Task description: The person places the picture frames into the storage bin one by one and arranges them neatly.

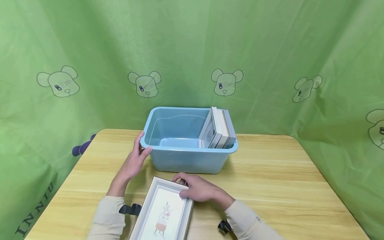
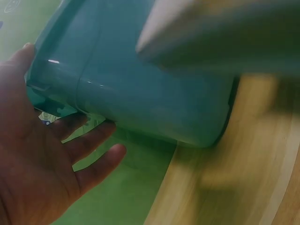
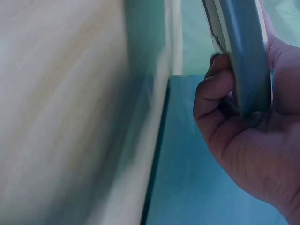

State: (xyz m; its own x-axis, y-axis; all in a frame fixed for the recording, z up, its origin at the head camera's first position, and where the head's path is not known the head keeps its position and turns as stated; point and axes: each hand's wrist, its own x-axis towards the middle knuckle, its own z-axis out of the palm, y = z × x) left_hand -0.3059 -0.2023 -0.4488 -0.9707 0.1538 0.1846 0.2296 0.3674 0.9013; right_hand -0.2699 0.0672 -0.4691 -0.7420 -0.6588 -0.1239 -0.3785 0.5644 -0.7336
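Observation:
A light blue plastic tub [image 1: 186, 160] stands on the wooden table, with several picture frames [image 1: 218, 128] upright side by side at its right end. My left hand [image 1: 134, 162] rests at the tub's front left corner, thumb by the rim. In the left wrist view, its other fingers [image 2: 89, 140] are spread against the outer wall. My right hand [image 1: 199, 188] grips the upper right corner of another picture frame [image 1: 166, 206], which shows a potted plant in a pale border. Fingers and thumb close round that frame's edge in the right wrist view; its lower end leaves the head view.
The wooden table [image 1: 276, 173] has rounded back corners. A green curtain [image 1: 192, 43] with bear heads hangs behind and around it. Black straps [image 1: 130, 209] show near both wrists. A purple object [image 1: 81, 149] sticks out past the table's left edge.

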